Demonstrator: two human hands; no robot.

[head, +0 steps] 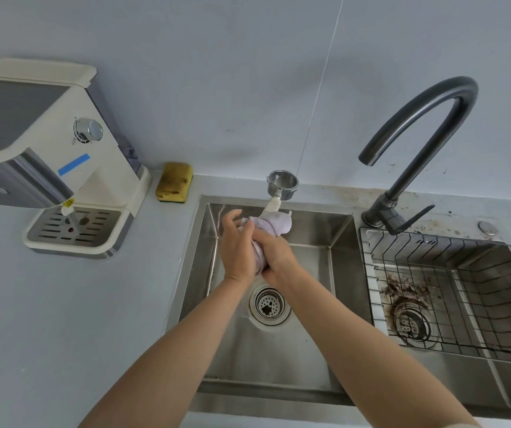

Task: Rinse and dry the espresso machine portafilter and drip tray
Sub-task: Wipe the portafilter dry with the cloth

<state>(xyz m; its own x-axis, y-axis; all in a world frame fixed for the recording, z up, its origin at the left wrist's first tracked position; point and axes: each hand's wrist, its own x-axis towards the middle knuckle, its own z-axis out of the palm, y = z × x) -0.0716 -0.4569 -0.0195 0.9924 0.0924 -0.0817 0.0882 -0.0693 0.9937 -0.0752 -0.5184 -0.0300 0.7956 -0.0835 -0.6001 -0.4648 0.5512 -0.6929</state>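
Over the stainless steel sink [267, 361], the right hand [276, 256] is clenching a lilac terry cloth [276, 225] wrapped round the cream handle of the round steel portafilter [282, 182], while the left hand [237, 247] is cupping that cloth with half-curled fingers [229, 218].

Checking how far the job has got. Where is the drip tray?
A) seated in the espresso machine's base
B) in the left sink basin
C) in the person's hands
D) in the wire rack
A: the drip tray sits in the espresso machine, while the left hand and right hand hold the cloth around the portafilter.
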